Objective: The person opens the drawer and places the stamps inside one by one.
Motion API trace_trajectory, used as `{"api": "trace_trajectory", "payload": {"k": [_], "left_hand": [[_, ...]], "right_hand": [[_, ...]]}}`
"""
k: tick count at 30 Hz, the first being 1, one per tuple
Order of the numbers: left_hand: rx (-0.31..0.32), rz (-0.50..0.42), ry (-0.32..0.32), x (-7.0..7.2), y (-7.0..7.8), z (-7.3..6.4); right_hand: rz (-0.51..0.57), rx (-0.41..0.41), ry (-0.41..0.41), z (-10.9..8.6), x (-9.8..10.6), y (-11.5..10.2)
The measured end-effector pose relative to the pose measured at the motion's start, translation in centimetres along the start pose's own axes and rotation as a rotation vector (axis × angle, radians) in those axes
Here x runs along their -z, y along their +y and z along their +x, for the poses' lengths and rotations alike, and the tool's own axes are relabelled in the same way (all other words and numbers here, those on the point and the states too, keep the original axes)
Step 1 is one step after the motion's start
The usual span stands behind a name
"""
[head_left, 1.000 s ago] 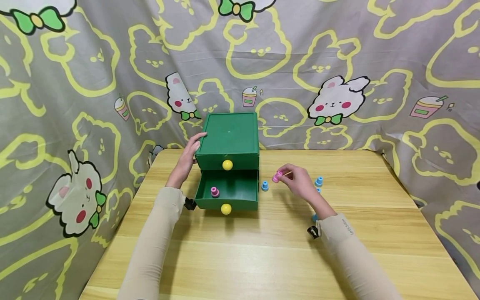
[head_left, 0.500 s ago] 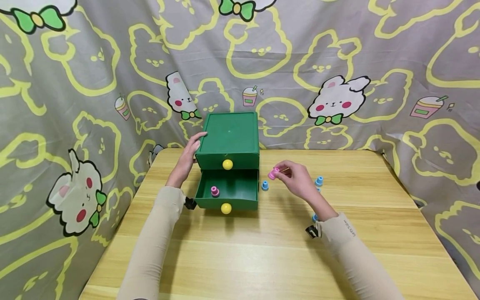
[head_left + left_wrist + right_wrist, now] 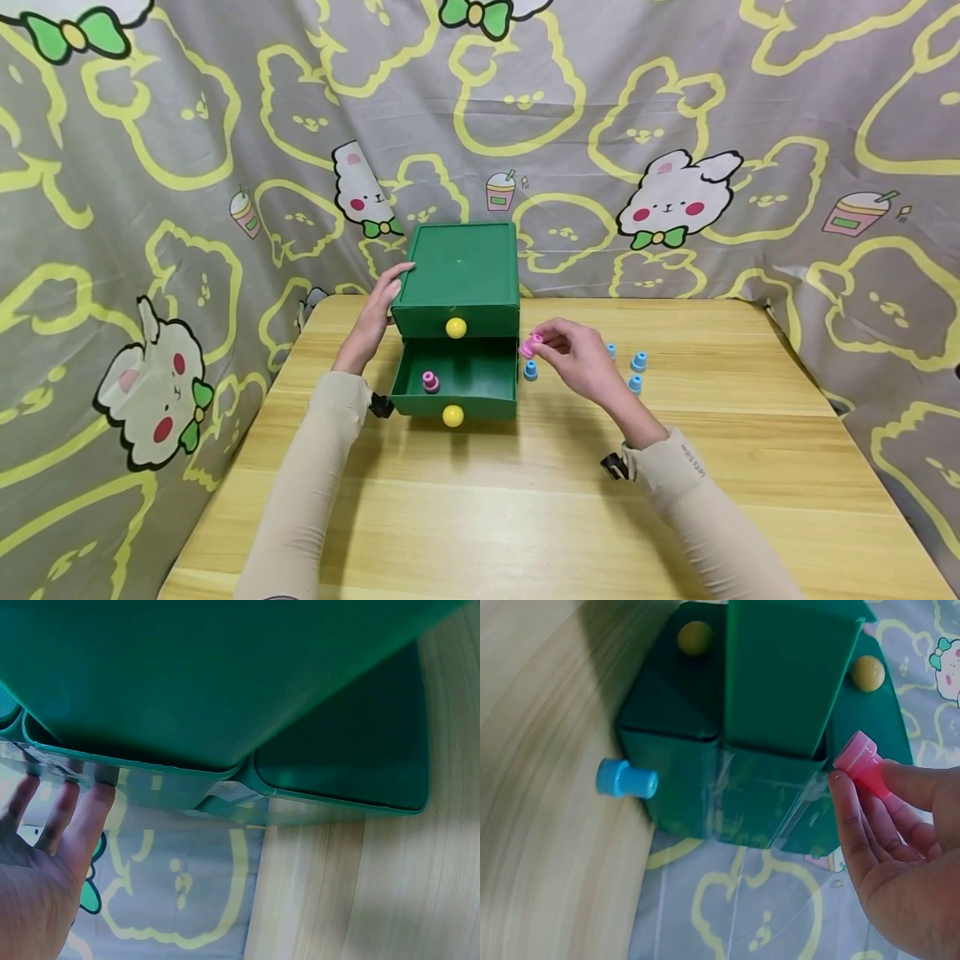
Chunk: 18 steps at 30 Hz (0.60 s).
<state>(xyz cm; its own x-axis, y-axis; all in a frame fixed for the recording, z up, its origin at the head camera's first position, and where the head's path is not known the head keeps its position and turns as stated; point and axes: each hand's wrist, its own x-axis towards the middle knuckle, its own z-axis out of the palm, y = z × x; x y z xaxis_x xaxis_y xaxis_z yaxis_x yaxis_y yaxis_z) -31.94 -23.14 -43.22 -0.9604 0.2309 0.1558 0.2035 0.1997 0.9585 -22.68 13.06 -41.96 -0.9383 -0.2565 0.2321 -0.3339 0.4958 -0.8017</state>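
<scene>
A small pink peg (image 3: 532, 344) is being pinched between the thumb and fingertips of the right hand (image 3: 581, 364), and it is being held in the air just beside the right wall of the open lower drawer (image 3: 457, 379) of a green drawer box (image 3: 457, 279). Directly below this grip, a blue peg (image 3: 530, 371) is standing on the wooden table (image 3: 525, 508), close to the drawer's outer wall. Behind the holding hand, toward the wrist side, three more blue pegs (image 3: 637, 362) are standing on the table, near each other. On the far side of the grip, inside the drawer, a second pink peg (image 3: 430, 382) is standing upright near the left wall. The left hand (image 3: 377, 312) is being laid flat against the left side of the box, with fingers straight and nothing grasped; in the left wrist view the fingers (image 3: 71, 817) are seen touching the green wall. Two yellow round knobs (image 3: 454, 328) are being shown on the drawer fronts, the upper drawer being closed. The table is of light wood with visible grain, and it is being surrounded on three sides by a grey curtain (image 3: 675, 125) printed with yellow rabbit outlines, white rabbits and green bows.
</scene>
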Motion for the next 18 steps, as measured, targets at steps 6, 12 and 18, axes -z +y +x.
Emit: {"api": "trace_trajectory", "payload": {"k": [6,12,18], "left_hand": [[-0.004,0.007,-0.002,-0.1,0.2,-0.1],[-0.002,0.002,0.009,-0.1,0.2,-0.1],[0.0,0.008,0.01,-0.1,0.1,0.0]], "right_hand": [[0.028,0.048,0.006,-0.1,-0.6,-1.2],[0.068,0.09,-0.017,0.1,-2.0,-2.1],[0.058,0.148,-0.056,0.6,-3.7,-2.8]]}}
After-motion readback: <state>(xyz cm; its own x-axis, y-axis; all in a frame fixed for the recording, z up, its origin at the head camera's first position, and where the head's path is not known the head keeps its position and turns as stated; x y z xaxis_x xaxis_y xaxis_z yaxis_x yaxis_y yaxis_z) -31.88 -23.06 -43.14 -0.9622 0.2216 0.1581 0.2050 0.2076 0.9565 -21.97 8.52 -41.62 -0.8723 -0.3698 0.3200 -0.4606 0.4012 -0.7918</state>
